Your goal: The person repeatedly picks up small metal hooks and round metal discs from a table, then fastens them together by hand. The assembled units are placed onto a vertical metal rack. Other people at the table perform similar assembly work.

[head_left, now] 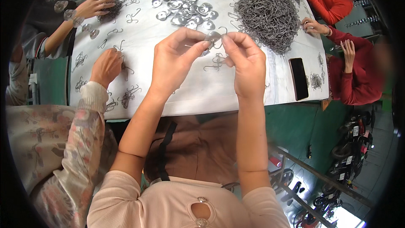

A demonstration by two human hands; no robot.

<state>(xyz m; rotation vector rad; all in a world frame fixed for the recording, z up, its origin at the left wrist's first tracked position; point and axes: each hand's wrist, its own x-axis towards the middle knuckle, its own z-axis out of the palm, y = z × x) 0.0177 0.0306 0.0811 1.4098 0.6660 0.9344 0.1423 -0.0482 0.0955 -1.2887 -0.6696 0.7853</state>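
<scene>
Above the near part of the white-covered table, my hands meet over the work. My left hand pinches a shiny round metal disc between thumb and fingers. A bent wire hook is gripped in my right hand by thumb and forefinger, its curved end showing beside the disc. Whether the hook passes through the disc is too small to tell. Beneath my fingers lie a few loose wire hooks. Just beyond my hands spreads a pile of metal discs with center holes.
A large heap of wire hooks sits at the far right, with a black phone nearer. On the left, a co-worker's hand rests by small hook bunches. Other people work along both sides. The white table cover ends near my waist.
</scene>
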